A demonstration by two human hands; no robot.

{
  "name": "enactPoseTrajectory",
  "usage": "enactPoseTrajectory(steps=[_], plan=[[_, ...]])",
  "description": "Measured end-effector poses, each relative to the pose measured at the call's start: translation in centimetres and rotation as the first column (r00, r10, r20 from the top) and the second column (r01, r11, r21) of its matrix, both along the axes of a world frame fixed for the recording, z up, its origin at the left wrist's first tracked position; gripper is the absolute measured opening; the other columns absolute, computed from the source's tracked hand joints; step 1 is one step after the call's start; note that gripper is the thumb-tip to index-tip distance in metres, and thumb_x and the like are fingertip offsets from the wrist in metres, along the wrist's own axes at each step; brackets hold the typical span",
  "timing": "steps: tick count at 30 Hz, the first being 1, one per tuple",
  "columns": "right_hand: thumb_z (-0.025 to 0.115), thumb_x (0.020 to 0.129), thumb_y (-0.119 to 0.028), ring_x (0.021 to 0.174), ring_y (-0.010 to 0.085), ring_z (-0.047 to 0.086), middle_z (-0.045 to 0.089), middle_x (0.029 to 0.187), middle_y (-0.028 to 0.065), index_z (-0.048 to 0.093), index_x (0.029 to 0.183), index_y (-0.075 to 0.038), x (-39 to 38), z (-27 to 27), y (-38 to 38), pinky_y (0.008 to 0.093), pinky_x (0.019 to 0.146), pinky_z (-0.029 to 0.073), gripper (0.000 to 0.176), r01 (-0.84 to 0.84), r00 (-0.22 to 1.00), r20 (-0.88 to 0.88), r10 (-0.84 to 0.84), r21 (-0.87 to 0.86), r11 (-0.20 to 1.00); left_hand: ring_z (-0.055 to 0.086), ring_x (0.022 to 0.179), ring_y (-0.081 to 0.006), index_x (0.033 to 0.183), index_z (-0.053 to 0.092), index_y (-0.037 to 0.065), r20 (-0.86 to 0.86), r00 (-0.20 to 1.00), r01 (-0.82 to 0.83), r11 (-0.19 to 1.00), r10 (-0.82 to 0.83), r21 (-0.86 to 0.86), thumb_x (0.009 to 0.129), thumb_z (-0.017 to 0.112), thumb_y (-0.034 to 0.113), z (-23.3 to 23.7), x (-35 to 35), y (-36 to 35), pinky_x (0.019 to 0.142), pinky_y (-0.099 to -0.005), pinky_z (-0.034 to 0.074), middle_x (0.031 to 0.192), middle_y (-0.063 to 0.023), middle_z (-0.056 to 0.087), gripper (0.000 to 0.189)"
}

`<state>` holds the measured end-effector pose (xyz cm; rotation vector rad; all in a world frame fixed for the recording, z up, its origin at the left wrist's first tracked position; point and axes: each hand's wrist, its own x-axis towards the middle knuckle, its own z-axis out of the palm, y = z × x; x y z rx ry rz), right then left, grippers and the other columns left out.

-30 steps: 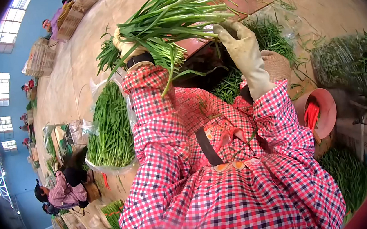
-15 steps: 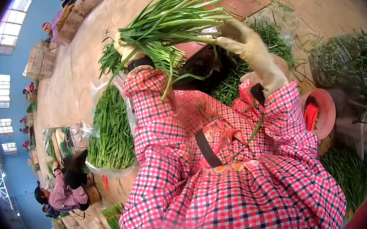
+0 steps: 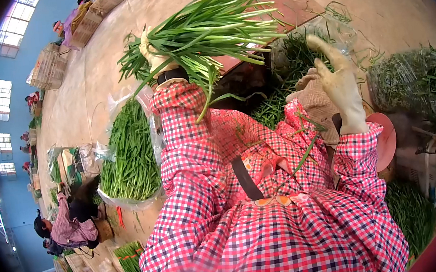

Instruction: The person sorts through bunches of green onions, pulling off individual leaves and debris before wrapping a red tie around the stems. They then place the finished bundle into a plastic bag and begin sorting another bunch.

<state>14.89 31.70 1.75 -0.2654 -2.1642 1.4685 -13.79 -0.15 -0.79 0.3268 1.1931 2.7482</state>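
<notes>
My gloved left hand (image 3: pixel 154 56) is closed around a bunch of chives (image 3: pixel 211 28), long flat green leaves with pale stem ends fanned out to the right. Some shorter stems hang below the wrist. Off to the right, my gloved right hand (image 3: pixel 343 89) is raised and holds nothing, its thumb and forefinger apart. Beneath it lies a brown cloth-like piece (image 3: pixel 313 98). Loose green leaves (image 3: pixel 269 110) are heaped between the bunch and my right hand, beside a dark hollow.
A plastic-lined pile of chives (image 3: pixel 128 154) stands at left, and a clear bag of greens (image 3: pixel 416 81) at right. Near my right sleeve is a pink tub (image 3: pixel 385 141). A reddish board (image 3: pixel 294 6) lies ahead. Another person (image 3: pixel 72 225) sits far left.
My right hand has moved right and toward me, away from the stem ends, and now covers part of the pink tub. The left hand still grips the chives, with the stems fanned slightly wider.
</notes>
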Motion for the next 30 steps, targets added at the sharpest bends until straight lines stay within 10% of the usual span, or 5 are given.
enactPoseTrajectory(steps=[11,15,19,23,30], plan=[[0.075,0.082,-0.026,0.090,0.0305,0.066,0.070,0.099,0.0150,0.066,0.118,-0.006,-3.4,3.3,-6.3,0.0385,0.082,0.051,0.041,0.064,0.944,-0.314,0.099,0.470,0.880,0.065,0.066,-0.0236,0.103,0.061,0.011,0.009,0.993,0.110,0.967,-0.115,0.230,0.095,0.055,0.031,2.5,2.2,2.3,0.064,-0.0402,0.059,0.075,-0.0046,0.066,0.022],[0.074,0.082,-0.021,0.087,0.0269,0.065,0.069,0.091,0.0089,0.065,0.115,-0.007,-4.1,1.8,-7.4,0.0391,0.078,0.049,0.037,0.205,0.932,-0.362,0.035,0.601,0.773,0.064,0.067,-0.0225,0.106,0.058,0.010,0.044,0.996,-0.087,0.986,0.082,0.141,0.095,0.056,0.033,2.1,2.5,2.9,0.064,-0.0375,0.058,0.075,-0.0037,0.064,0.026],[0.073,0.082,-0.012,0.090,0.0254,0.066,0.071,0.098,0.0090,0.067,0.113,-0.008,-4.3,1.6,-7.4,0.0375,0.078,0.049,0.031,0.175,0.949,-0.315,0.015,0.564,0.807,0.064,0.080,-0.0206,0.116,0.057,0.012,-0.182,0.944,-0.279,0.960,0.274,0.000,0.096,0.054,0.035,1.7,4.0,3.6,0.069,-0.0365,0.058,0.089,-0.0056,0.064,0.031],[0.071,0.080,-0.006,0.085,0.0222,0.067,0.069,0.088,0.0071,0.065,0.114,-0.007,-4.2,0.9,-6.9,0.0358,0.071,0.051,0.035,0.257,0.885,-0.461,0.058,0.591,0.765,0.062,0.080,-0.0199,0.106,0.064,0.012,-0.062,0.994,-0.089,0.990,0.096,0.108,0.094,0.057,0.035,2.9,5.4,4.1,0.073,-0.0375,0.056,0.089,-0.0043,0.063,0.027],[0.068,0.083,0.002,0.086,0.0279,0.069,0.071,0.095,0.0119,0.069,0.106,-0.006,-4.1,-0.3,-6.9,0.0356,0.078,0.053,0.025,0.272,0.893,-0.407,-0.192,0.149,0.951,0.064,0.080,-0.0204,0.101,0.066,0.009,0.049,0.929,-0.369,0.921,0.366,0.127,0.089,0.064,0.036,1.6,4.7,4.8,0.072,-0.0333,0.055,0.087,-0.0070,0.067,0.029]])
